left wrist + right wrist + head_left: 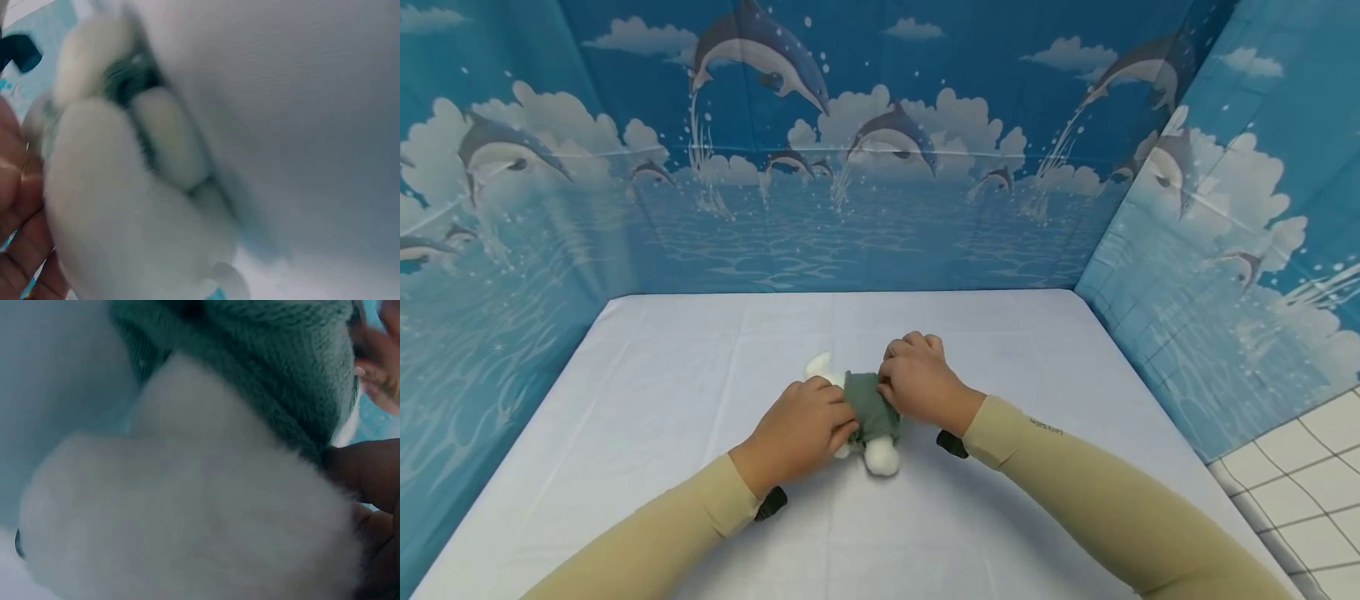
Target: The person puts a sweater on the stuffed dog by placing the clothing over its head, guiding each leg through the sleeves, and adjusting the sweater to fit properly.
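A white plush toy (882, 457) lies on the table between both hands, a green knitted sweater (870, 404) around its middle. My left hand (805, 422) bends over the toy's left side, gripping the sweater's edge; its fingers (25, 250) show beside smooth white plush limbs (112, 194) in the left wrist view. From the opposite side my right hand (922, 379) pinches the sweater near its hem. Close up in the right wrist view are fluffy white fur (187, 512) with a dark bead-like spot at its left, and the ribbed knit (287, 369). The hands partly hide the toy.
A white cloth covers the table (662, 400). Blue curtains with dolphins (880, 225) enclose it at the back and sides. White floor tiles (1315, 467) show at the lower right. Dark wrist-worn devices (952, 443) hang below both wrists.
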Motion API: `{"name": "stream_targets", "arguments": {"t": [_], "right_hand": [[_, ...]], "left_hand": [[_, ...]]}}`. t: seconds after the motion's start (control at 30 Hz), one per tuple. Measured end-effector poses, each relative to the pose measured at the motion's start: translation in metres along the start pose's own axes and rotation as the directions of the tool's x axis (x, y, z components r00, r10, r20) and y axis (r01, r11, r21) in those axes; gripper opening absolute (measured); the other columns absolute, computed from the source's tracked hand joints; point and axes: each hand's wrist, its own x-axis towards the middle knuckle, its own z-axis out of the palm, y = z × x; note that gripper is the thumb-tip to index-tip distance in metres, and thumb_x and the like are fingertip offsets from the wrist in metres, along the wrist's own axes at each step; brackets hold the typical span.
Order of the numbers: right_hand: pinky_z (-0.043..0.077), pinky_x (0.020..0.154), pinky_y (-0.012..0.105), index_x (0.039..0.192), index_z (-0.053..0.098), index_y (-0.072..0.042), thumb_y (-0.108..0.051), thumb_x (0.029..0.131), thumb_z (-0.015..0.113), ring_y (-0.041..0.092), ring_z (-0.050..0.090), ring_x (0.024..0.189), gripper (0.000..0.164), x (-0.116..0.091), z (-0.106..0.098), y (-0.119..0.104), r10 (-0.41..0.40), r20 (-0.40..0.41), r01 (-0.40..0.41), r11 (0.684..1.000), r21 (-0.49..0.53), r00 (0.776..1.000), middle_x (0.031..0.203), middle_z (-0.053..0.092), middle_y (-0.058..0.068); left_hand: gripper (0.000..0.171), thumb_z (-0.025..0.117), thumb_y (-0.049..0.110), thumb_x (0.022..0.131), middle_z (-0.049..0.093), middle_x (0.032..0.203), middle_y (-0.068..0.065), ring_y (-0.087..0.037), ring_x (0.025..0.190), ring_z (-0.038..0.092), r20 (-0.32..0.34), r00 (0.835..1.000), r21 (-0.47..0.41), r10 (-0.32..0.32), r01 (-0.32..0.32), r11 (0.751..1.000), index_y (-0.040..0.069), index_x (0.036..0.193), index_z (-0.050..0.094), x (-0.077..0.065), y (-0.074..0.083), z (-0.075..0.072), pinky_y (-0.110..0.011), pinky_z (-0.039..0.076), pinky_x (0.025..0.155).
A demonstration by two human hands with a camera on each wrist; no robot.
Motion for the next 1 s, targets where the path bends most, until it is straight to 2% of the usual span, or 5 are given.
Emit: {"name": "stream_targets", "arguments": {"t": [0.17,0.47,0.57,0.77,1.0], "right_hand": [[0.035,0.093,0.052,0.088,0.08,-0.019,-0.023,0.101,0.074,0.027,0.054,0.104,0.015,-0.002,0.002,-0.006,0.024,0.017,-0.025,0.998,0.059,1.0,0.099,0.068,0.0],[0.037,0.096,0.053,0.088,0.073,-0.019,-0.021,0.104,0.068,0.028,0.055,0.109,0.017,-0.012,-0.001,-0.002,0.072,-0.009,-0.071,0.996,0.049,0.997,0.101,0.068,0.001],[0.034,0.093,0.052,0.085,0.071,-0.019,-0.019,0.104,0.066,0.028,0.054,0.108,0.02,-0.016,-0.003,0.0,0.058,-0.04,-0.058,0.998,0.008,0.998,0.102,0.068,0.001],[0.033,0.09,0.048,0.09,0.073,-0.019,-0.014,0.101,0.068,0.026,0.054,0.103,0.013,-0.018,-0.004,0.0,-0.042,-0.079,0.039,0.998,-0.043,0.996,0.102,0.066,0.002],[0.037,0.089,0.045,0.109,0.081,-0.023,-0.015,0.1,0.07,0.024,0.056,0.102,0.016,-0.014,-0.001,-0.004,-0.175,-0.059,0.17,0.982,-0.079,0.983,0.105,0.066,0.0]], "left_hand": [[0.035,0.081,0.033,0.094,0.068,0.101,0.001,-0.017,0.089,0.064,0.075,0.991,-0.088,-0.115,0.121,0.989,0.015,0.122,0.073,0.016,-0.003,-0.006,-0.036,0.054,0.075],[0.049,0.086,0.042,0.088,0.055,0.156,-0.004,-0.033,0.139,0.053,0.245,0.941,-0.101,-0.235,0.266,0.959,0.017,0.127,0.07,0.023,-0.009,-0.01,-0.055,0.046,0.11],[0.049,0.089,0.041,0.086,0.061,0.149,-0.004,-0.031,0.142,0.052,0.254,0.933,-0.171,-0.255,0.303,0.937,0.017,0.122,0.068,0.02,-0.011,-0.01,-0.054,0.042,0.113],[0.053,0.094,0.041,0.079,0.062,0.104,0.002,-0.023,0.104,0.06,0.24,0.942,-0.222,-0.236,0.29,0.931,0.017,0.11,0.058,0.015,-0.015,-0.004,-0.044,0.047,0.093],[0.061,0.093,0.037,0.08,0.057,0.112,-0.003,-0.025,0.104,0.052,0.277,0.939,-0.279,-0.202,0.28,0.919,0.012,0.119,0.054,0.014,-0.013,0.003,-0.043,0.048,0.089]]}}
